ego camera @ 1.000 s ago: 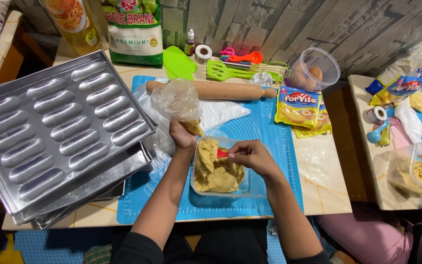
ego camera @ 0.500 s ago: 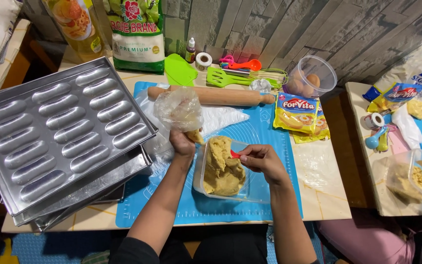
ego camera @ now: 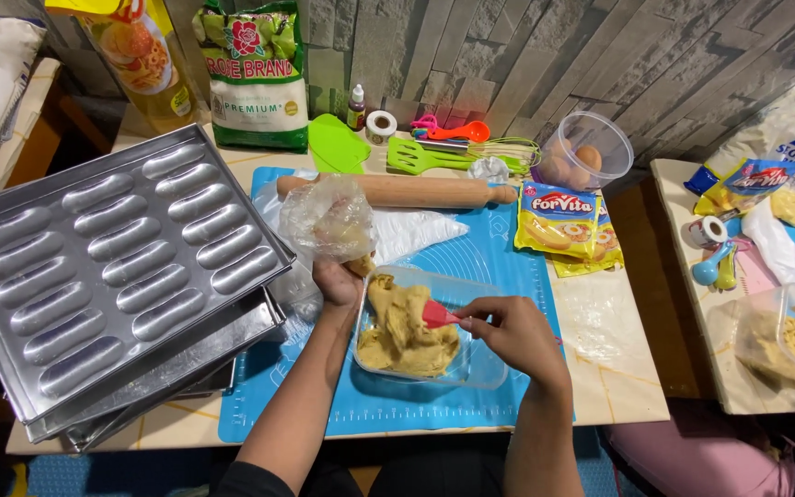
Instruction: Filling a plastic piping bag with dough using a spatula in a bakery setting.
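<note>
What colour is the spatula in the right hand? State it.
Red: the spatula blade in the right hand shows against the dough in the head view.

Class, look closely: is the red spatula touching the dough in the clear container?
Touching. The head view shows the red spatula, held in the right hand, with its blade pressed against the dough with no gap.

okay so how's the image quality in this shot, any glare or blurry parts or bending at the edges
Head view: lighting is even and bright, and the hands, the left hand and the right hand, look sharp; soft glare sits on the metal baking tray and on the clear plastic bag; the wide lens bends the table edge slightly; the far right corner falls dim.
</note>
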